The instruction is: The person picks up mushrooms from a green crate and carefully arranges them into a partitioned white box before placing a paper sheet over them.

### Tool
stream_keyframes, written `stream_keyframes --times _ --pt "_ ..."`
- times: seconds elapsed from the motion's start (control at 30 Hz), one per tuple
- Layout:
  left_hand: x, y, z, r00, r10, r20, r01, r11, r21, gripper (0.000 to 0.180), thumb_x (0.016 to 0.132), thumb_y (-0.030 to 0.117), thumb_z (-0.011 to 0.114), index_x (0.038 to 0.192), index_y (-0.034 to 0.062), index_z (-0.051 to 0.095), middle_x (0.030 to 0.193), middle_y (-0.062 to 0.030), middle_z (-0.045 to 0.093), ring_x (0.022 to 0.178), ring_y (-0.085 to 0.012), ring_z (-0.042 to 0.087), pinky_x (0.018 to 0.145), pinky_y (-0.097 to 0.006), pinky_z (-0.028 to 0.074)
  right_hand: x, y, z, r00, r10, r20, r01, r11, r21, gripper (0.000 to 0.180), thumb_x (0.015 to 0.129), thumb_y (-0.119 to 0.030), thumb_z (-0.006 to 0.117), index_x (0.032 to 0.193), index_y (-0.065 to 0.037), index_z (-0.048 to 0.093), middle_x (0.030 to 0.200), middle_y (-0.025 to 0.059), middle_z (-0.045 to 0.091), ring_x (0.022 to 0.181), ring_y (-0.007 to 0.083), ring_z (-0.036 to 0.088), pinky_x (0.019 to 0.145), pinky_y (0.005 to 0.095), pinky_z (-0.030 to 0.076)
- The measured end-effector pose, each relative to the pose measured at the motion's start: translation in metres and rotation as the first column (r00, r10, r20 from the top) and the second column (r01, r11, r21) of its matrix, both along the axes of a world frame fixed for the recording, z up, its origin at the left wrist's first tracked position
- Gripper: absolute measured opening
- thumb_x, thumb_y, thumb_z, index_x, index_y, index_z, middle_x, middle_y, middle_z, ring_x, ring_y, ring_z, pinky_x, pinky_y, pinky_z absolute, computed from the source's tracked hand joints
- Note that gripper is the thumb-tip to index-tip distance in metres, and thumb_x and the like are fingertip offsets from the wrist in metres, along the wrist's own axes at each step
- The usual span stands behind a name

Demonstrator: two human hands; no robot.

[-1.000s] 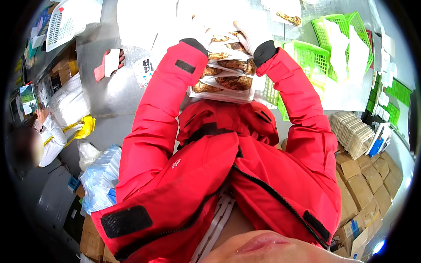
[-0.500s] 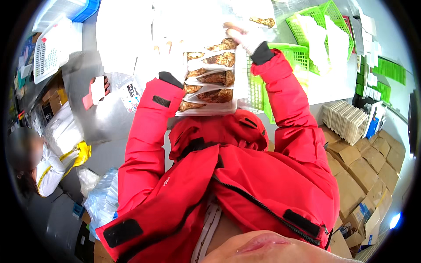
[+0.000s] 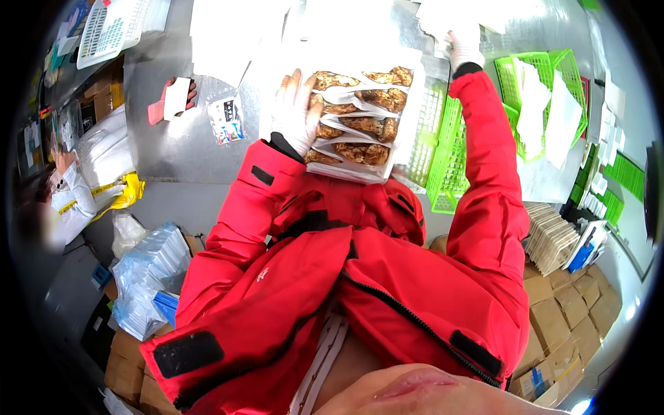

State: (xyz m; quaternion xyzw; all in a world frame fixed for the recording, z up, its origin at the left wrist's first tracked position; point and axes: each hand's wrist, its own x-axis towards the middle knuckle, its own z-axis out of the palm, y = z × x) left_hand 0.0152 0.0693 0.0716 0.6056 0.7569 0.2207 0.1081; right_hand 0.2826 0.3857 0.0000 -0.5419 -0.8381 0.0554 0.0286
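Left hand (image 3: 297, 114) spread against white tray (image 3: 407, 111) of brown pieces (image 3: 363, 153), right hand (image 3: 465, 50) near white sheets (image 3: 434, 19), grip too glared to tell

White tray (image 3: 407, 111) | flat, 12 o'clock on counter (image 3: 159, 149) | mottled brown mushrooms (image 3: 366, 153), two columns | white sheets (image 3: 375, 111) between

Bright light, overexposed top, dark curved edges

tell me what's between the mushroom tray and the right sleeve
In the head view, a green basket lies between the mushroom tray and the red right sleeve.
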Motion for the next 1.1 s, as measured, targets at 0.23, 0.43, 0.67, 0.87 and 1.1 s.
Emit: stream_keyframes --times 0.23,0.43,0.67,0.87,1.1 --pt "0.013 -0.006 -0.009 0.995 -0.068 -0.079 0.057 0.989 -0.138 0.065 0.08 0.032 0.058 0.136 0.0122 0.029 0.141 -0.0134 0.029 0.129 -0.036 0.027 0.103 -0.052 0.02 0.023 -0.068 0.1 0.438 -0.419 -0.796 0.019 0.889 -0.457 0.035 0.082 -0.01 0.06 0.114 0.003 0.054 0.095 0.0099 0.061 0.082 0.0144 0.059 0.071 0.0228 0.048" --pt "0.017 -0.003 -0.028 0.998 -0.029 -0.064 0.025 0.998 -0.055 0.066 0.079 0.029 0.06 0.136 0.0142 0.03 0.141 -0.0121 0.031 0.129 -0.035 0.029 0.101 -0.054 0.022 -0.072 -0.133 0.077 0.237 -0.569 -0.788 -0.522 0.61 -0.597 0.031 0.08 -0.008 0.061 0.109 0.003 0.056 0.088 0.0081 0.057 0.072 0.0112 0.056 0.065 0.0204 0.046" --pt "0.017 -0.005 -0.022 0.999 -0.003 0.044 0.005 0.999 -0.045 0.068 0.073 0.018 0.066 0.133 0.0117 0.035 0.137 -0.0153 0.035 0.125 -0.0407 0.032 0.1 -0.053 0.025 -0.116 -0.154 0.058 0.492 -0.39 -0.778 -0.459 0.643 -0.613 0.024 0.082 -0.005 0.053 0.106 -0.004 0.059 0.081 0.0016 0.055 0.059 0.0059 0.048 0.05 0.0195 0.041" --pt "0.012 0.01 -0.007 0.999 -0.037 0.006 0.037 0.999 0.022 0.066 0.069 0.02 0.068 0.128 0.0078 0.04 0.129 -0.019 0.041 0.117 -0.0405 0.039 0.097 -0.05 0.03 -0.113 -0.167 0.054 0.62 -0.443 -0.648 -0.36 0.574 -0.736 0.027 0.082 -0.003 0.051 0.107 -0.008 0.059 0.101 0.0057 0.056 0.057 0.0123 0.056 0.045 0.0225 0.047" --pt "0.001 0.053 -0.007 0.958 -0.156 -0.242 0.192 0.972 0.132 0.054 0.077 0.034 0.058 0.125 0.0118 0.045 0.132 -0.0103 0.041 0.121 -0.032 0.037 0.098 -0.054 0.025 -0.098 -0.166 0.096 0.766 0.142 -0.626 -0.223 0.973 -0.052 0.021 0.073 -0.004 0.064 0.094 -0.007 0.064 0.092 0.0088 0.06 0.081 0.0229 0.059 0.071 0.0296 0.048"
